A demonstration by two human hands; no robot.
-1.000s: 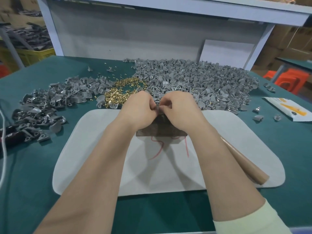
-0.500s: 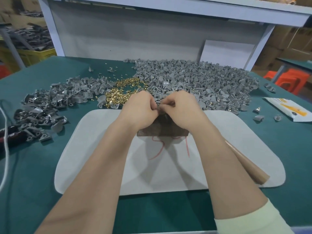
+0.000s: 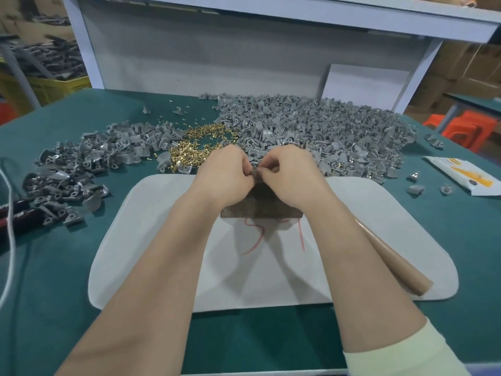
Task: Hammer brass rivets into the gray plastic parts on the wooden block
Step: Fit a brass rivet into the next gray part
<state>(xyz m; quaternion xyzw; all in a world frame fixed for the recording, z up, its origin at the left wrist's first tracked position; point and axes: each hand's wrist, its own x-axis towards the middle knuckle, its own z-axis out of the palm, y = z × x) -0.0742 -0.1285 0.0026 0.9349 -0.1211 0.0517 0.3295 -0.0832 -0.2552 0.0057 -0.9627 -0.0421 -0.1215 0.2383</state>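
My left hand point(image 3: 226, 173) and my right hand point(image 3: 291, 172) meet fingertip to fingertip over the far edge of the dark wooden block point(image 3: 261, 204). Between the fingertips both pinch a small gray plastic part point(image 3: 256, 170), mostly hidden by the fingers. Whether a rivet is also held I cannot tell. A heap of brass rivets point(image 3: 199, 146) lies just behind the left hand. The block stands on a white mat point(image 3: 352, 240). A brown hammer handle point(image 3: 398, 264) lies on the mat under my right forearm; its head is hidden.
A big pile of gray plastic parts point(image 3: 325, 131) fills the back right of the green table point(image 3: 48, 267). A darker pile of parts point(image 3: 76, 169) lies at left. A white cable point(image 3: 9, 221) and a black tool point(image 3: 16, 215) sit at the left edge, a white packet point(image 3: 461, 175) at right.
Both hands stay together over the block; the fingers shift slightly around the small part. Nothing else has moved.
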